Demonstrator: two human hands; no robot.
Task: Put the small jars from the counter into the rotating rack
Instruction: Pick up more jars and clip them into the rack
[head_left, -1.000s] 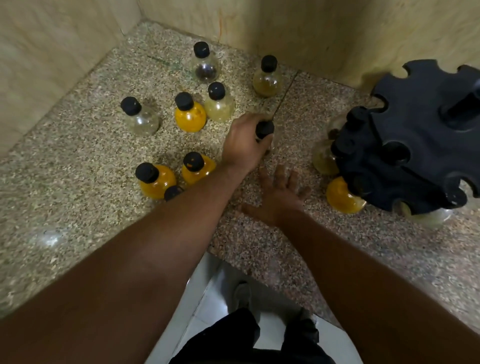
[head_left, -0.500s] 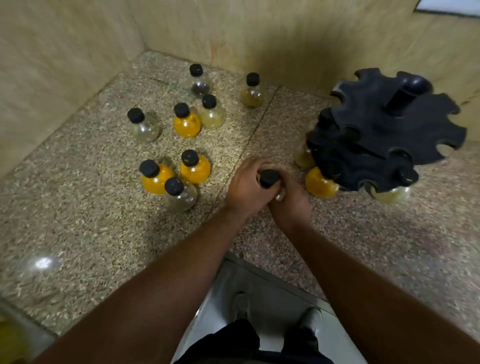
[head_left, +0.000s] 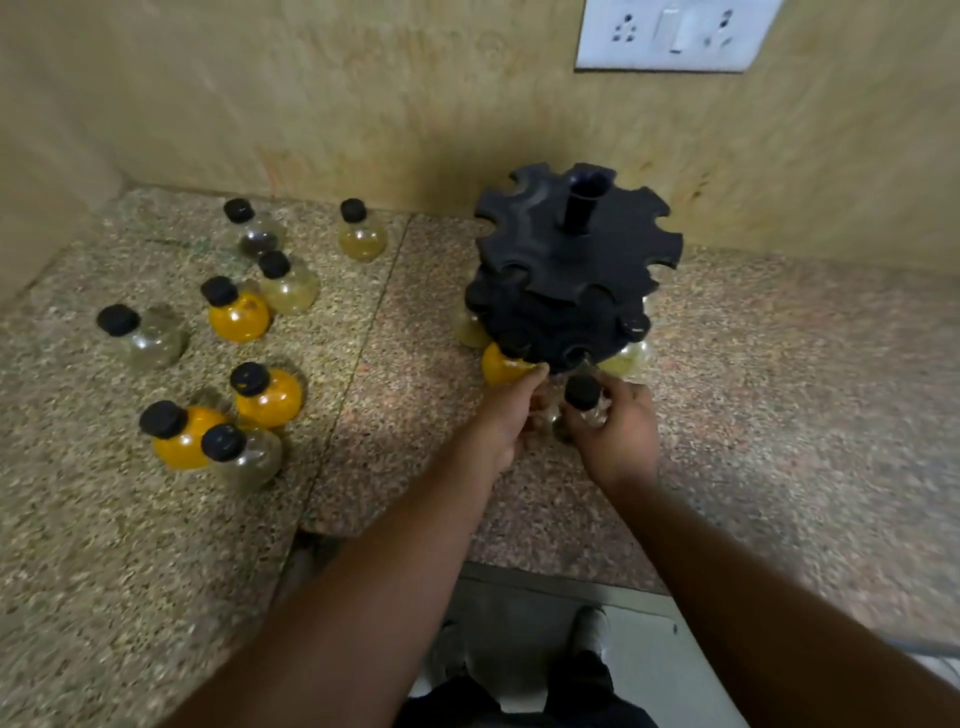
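Note:
A black two-tier rotating rack (head_left: 574, 270) stands on the speckled counter (head_left: 779, 389) by the back wall. Its lower tier holds an orange jar (head_left: 501, 364) and pale jars (head_left: 626, 358). Just in front of the rack, my right hand (head_left: 615, 434) grips a clear small jar with a black cap (head_left: 582, 397). My left hand (head_left: 511, 410) touches the same jar from the left, fingertips near the orange jar. Several more black-capped jars, orange (head_left: 267, 395) and clear (head_left: 143, 335), stand on the counter to the left.
A white socket and switch plate (head_left: 670, 34) is on the back wall above the rack. A side wall closes the counter on the left. The counter's front edge has a step, with the floor and my feet (head_left: 587, 639) below.
Both hands have carried the clear jar right and away from me, up to the rack's lower tier. The grip has passed from my left hand to my right. The view has tilted up.

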